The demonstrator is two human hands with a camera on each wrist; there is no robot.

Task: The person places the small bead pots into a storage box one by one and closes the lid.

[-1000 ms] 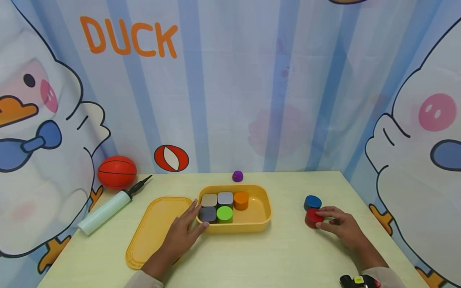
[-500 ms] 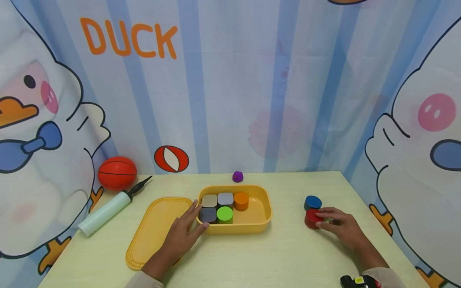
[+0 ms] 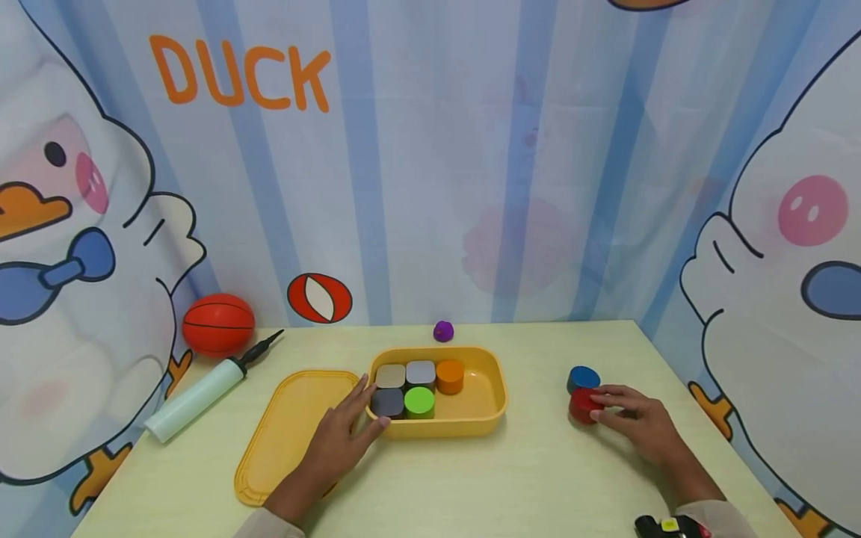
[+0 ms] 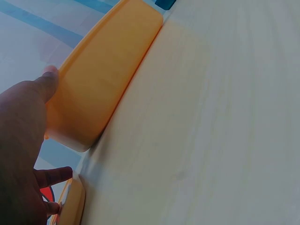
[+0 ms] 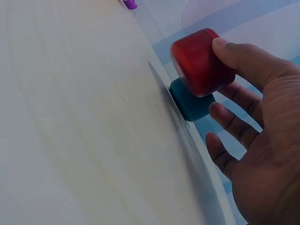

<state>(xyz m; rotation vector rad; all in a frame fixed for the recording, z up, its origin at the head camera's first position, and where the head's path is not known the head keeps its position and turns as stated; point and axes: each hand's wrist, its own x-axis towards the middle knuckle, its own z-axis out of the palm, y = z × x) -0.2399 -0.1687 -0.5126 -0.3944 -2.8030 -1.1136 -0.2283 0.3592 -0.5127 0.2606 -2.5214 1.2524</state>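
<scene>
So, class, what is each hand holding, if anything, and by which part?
The right hand pinches the red block by its side. The left hand touches the box at its left end, without gripping it.

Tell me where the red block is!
The red block is on the right in the head view, held in the right hand, just this side of the blue block.
</scene>
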